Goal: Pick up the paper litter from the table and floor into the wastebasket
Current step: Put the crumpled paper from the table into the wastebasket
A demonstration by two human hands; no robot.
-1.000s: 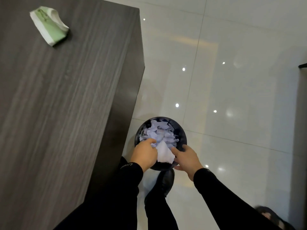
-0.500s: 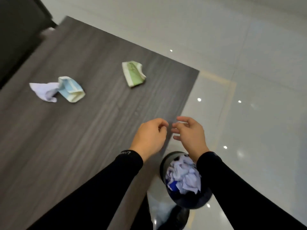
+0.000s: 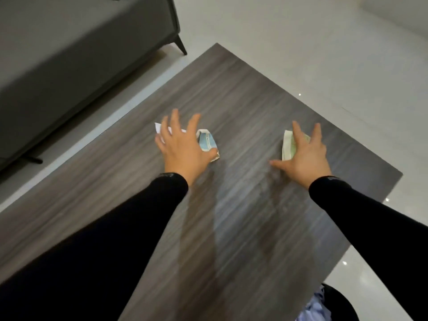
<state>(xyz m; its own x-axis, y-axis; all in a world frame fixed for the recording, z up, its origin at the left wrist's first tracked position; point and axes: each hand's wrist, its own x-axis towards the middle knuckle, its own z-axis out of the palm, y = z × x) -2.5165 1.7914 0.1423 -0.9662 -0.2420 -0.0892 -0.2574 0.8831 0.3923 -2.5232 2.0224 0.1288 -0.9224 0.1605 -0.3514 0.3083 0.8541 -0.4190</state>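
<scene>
Hands spread over worktop. Left hand fingers splayed above blue paper wad, white scrap beyond fingertips. Right hand open, green wad under fingers. Wastebasket behind right forearm.

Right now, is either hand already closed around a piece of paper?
No: the left hand and right hand are both spread open over the blue paper and green paper.

I wear snug black long sleeves on both arms, my left sleeve and my right sleeve, each ending at the wrist. A small faint grey mark sits at each cuff, too blurred to read. My hands are bare.
</scene>
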